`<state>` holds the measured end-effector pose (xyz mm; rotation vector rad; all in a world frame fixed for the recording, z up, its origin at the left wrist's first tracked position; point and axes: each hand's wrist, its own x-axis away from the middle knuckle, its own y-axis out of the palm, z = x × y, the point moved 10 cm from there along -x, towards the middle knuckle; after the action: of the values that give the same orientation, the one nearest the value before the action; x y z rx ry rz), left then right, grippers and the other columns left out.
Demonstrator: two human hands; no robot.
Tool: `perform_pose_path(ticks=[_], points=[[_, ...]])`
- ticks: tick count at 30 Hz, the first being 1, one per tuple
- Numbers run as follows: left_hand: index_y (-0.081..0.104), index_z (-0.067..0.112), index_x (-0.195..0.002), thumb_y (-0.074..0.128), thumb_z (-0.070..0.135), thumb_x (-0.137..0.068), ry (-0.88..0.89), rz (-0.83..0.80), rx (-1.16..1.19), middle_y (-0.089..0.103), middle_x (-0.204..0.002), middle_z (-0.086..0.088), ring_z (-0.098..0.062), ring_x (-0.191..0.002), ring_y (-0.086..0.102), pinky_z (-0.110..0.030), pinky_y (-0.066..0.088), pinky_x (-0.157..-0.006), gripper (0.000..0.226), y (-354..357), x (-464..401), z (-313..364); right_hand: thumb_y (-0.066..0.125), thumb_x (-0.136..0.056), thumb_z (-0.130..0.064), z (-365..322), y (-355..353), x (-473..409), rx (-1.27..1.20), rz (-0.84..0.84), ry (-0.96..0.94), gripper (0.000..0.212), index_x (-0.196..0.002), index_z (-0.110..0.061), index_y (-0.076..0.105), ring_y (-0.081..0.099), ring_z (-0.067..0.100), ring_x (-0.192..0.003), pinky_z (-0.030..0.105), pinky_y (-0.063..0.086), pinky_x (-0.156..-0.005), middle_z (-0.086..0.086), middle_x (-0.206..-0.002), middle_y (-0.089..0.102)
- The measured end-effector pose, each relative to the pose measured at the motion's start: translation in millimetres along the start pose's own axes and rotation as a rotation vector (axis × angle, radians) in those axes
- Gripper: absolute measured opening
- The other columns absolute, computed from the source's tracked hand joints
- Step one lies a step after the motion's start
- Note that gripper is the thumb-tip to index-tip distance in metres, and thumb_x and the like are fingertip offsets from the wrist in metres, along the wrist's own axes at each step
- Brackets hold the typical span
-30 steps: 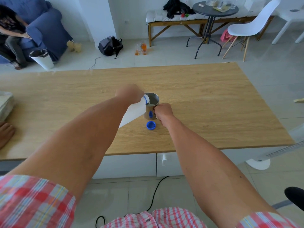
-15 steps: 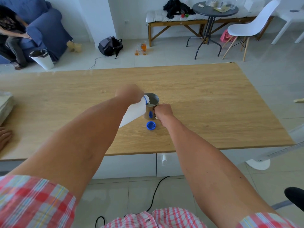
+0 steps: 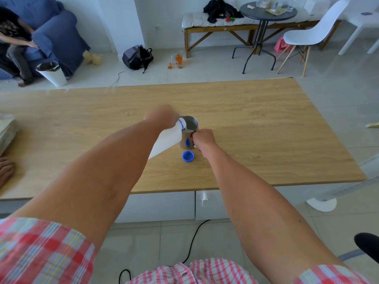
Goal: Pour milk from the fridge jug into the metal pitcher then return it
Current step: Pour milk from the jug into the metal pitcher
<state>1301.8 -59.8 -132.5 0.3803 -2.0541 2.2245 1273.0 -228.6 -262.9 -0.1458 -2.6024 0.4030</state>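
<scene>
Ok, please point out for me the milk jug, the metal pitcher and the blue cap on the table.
milk jug (image 3: 167, 140), head view, on its white body below the neck.
metal pitcher (image 3: 193, 122), head view, on the inner wall near the rim.
blue cap (image 3: 188, 156), head view, on the middle of the cap.

Blue cap (image 3: 188, 156) — white jug (image 3: 168, 140)

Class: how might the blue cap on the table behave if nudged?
The blue cap looks small and plastic, so probably light and apt to skid on the smooth table. Lying flat, it is unlikely to roll.
</scene>
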Motion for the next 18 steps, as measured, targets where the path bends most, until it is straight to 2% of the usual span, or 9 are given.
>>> perform_pose_path(ticks=[10,15,18], points=[[0.06,0.013,-0.1,0.044,0.034,-0.099,-0.011,0.001,-0.008,0.053,-0.082,-0.005,-0.03,-0.089,0.058,-0.036,0.041,-0.074,0.027,-1.0,2.0,0.4,0.045,-0.087,-0.002,0.8,0.0,0.5,-0.014,-0.002,0.013,0.017,-0.083,-0.013,0.057,0.037,0.02,-0.059,0.028,0.028,-0.051,0.003,-0.069,0.05],[0.059,0.013,-0.101,0.043,0.034,-0.099,-0.005,0.002,-0.017,0.061,-0.098,-0.009,-0.031,-0.091,0.059,-0.037,0.043,-0.076,0.026,-2.8,3.4,1.5,0.044,-0.086,-0.001,0.0,-1.2,1.4,-0.013,-0.002,0.011,0.016,-0.083,-0.012,0.055,0.036,0.02,-0.057,0.028,0.028,-0.051,0.003,-0.068,0.049],[0.058,0.013,-0.099,0.043,0.034,-0.1,-0.002,0.002,-0.023,0.061,-0.098,-0.009,-0.031,-0.09,0.059,-0.037,0.043,-0.075,0.026,-3.2,4.3,1.8,0.045,-0.087,-0.001,-0.2,-1.0,1.7,-0.012,-0.003,0.01,0.017,-0.082,-0.012,0.057,0.038,0.02,-0.058,0.028,0.029,-0.051,0.003,-0.068,0.05]])
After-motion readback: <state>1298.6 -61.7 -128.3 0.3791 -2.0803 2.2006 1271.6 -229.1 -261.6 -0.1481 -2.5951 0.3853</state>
